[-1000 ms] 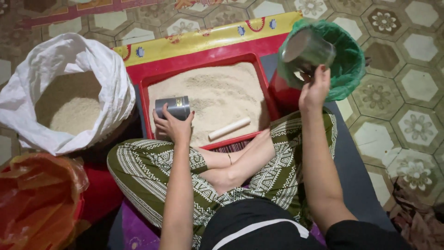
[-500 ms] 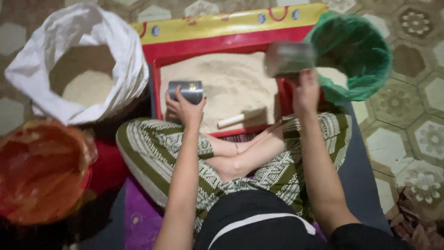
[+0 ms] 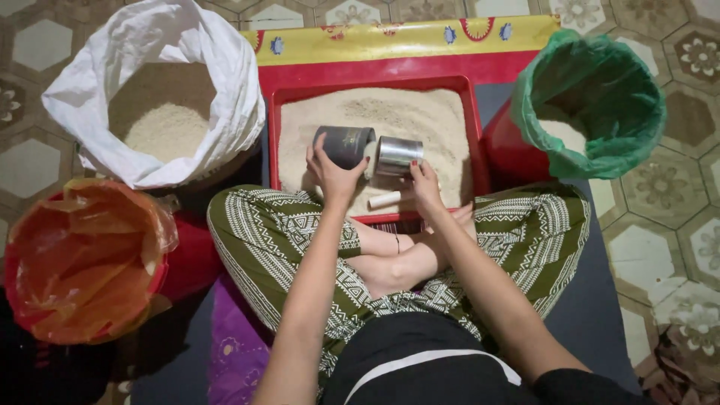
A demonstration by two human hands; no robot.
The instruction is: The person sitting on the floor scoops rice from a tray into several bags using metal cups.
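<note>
Your left hand grips a dark tin and your right hand a shiny steel tin, mouths touching, above the rice-filled red tray. A white sack sits left, a green-lined bucket right, an orange-lined bucket near left.

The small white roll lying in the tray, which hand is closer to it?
Right. The right hand, holding the silver can, is just above the white roll; the left hand sits farther left.
</note>
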